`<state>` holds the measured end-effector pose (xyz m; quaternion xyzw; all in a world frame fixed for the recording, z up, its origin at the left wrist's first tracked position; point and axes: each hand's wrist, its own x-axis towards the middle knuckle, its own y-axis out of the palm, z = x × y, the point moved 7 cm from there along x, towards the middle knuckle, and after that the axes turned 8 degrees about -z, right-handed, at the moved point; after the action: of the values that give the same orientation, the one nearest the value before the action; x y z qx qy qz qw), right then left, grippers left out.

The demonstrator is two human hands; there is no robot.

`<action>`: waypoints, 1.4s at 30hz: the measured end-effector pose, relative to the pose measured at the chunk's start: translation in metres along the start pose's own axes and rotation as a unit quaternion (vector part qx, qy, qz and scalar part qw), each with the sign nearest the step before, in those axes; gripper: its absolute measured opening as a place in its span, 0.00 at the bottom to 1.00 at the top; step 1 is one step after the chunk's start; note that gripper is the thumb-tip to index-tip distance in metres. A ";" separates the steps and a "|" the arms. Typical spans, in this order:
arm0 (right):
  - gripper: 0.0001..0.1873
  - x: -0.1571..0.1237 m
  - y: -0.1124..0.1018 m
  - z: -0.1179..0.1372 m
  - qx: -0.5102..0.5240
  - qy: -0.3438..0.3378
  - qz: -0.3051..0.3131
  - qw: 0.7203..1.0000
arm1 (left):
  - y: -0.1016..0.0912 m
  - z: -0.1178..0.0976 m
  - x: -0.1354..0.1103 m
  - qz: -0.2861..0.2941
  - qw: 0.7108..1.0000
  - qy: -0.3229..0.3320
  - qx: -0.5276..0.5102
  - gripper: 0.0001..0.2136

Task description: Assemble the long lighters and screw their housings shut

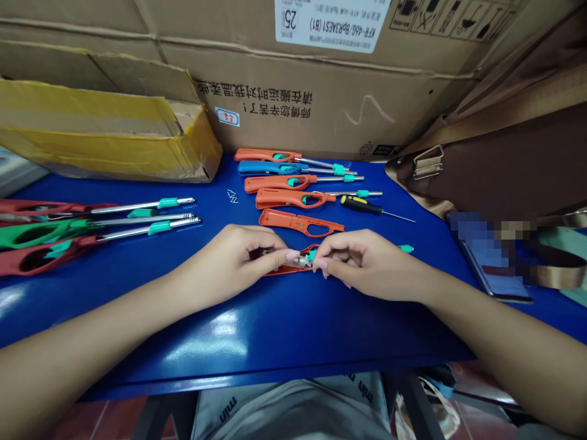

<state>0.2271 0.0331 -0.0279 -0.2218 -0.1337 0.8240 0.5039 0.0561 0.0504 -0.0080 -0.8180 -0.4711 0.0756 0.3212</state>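
Observation:
Both my hands rest on the blue table (275,330) and pinch an opened orange lighter (306,255) lying between them. My left hand (243,253) is closed on its handle end. My right hand (355,260) is closed around its middle, where small metal and teal parts show; a teal tip (405,249) sticks out past my right hand. Just behind my fingers lies a loose orange lighter shell half (300,222).
Several orange and blue long-nosed lighters (284,180) lie in a row at the back, with a black-and-yellow screwdriver (367,208). Red and green lighters (68,235) lie at the left. Cardboard boxes (321,91) stand behind; a brown bag (504,159) and a phone (493,269) are at the right.

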 end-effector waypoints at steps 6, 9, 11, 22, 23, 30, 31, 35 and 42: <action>0.10 0.000 -0.001 0.000 0.001 -0.003 -0.004 1.000 | 0.000 0.002 0.000 -0.001 1.000 -0.003 0.007 0.14; 0.10 0.000 -0.001 0.000 0.004 -0.002 -0.004 1.000 | 0.000 0.003 0.000 0.001 1.000 -0.003 0.008 0.15; 0.10 0.000 -0.001 0.000 0.006 -0.002 -0.002 1.000 | 0.001 0.003 0.000 0.002 1.000 -0.004 0.007 0.15; 0.07 0.001 0.000 -0.001 -0.007 -0.016 -0.009 1.000 | 0.001 0.000 0.001 0.000 1.000 0.000 -0.005 0.14; 0.07 0.001 0.000 -0.001 -0.006 -0.017 -0.009 1.000 | 0.001 0.000 0.000 0.001 1.000 0.000 -0.005 0.14; 0.07 0.001 0.000 0.000 -0.009 -0.015 -0.017 1.000 | 0.001 -0.002 -0.001 -0.016 1.000 0.012 0.003 0.13; 0.07 0.002 0.001 0.000 -0.008 -0.016 -0.017 1.000 | 0.001 -0.002 -0.001 -0.019 1.000 0.013 0.005 0.14; 0.08 0.002 0.001 0.000 -0.007 -0.020 -0.014 1.000 | 0.002 -0.003 -0.001 -0.022 1.000 0.013 0.002 0.14; 0.10 0.001 0.002 0.000 -0.008 -0.030 -0.010 0.999 | 0.002 -0.004 -0.001 -0.028 0.999 0.015 -0.008 0.13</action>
<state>0.2250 0.0336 -0.0286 -0.1994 -0.1571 0.8244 0.5059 0.0589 0.0467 -0.0059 -0.8083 -0.4894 0.0505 0.3233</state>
